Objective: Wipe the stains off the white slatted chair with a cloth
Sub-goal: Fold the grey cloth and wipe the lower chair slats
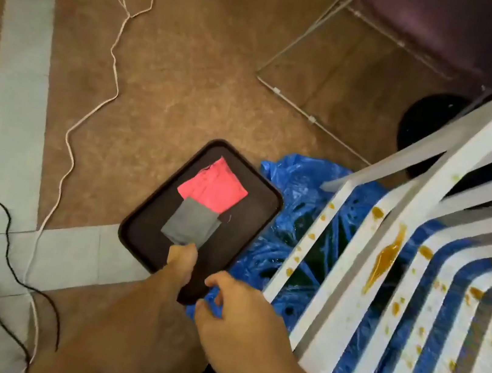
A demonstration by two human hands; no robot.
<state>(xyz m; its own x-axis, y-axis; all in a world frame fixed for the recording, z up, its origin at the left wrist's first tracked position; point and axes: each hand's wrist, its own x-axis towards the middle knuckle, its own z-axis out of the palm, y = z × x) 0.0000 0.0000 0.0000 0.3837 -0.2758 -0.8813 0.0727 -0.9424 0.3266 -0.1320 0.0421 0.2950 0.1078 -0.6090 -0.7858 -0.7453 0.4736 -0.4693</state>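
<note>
The white slatted chair fills the right side, and orange-brown stains are smeared and spattered over its slats. A dark tray lies on the floor to its left. On the tray a folded grey cloth overlaps a pink cloth. My left hand reaches onto the tray, its fingertips curled onto the grey cloth's near edge. My right hand hovers over the tray's near corner with its fingers loosely curled, holding nothing.
Crumpled blue plastic sheeting lies under the chair and beside the tray. A white cord and a black cord trail over the brown floor at the left. A purple-seated chair with a metal frame stands at the top right.
</note>
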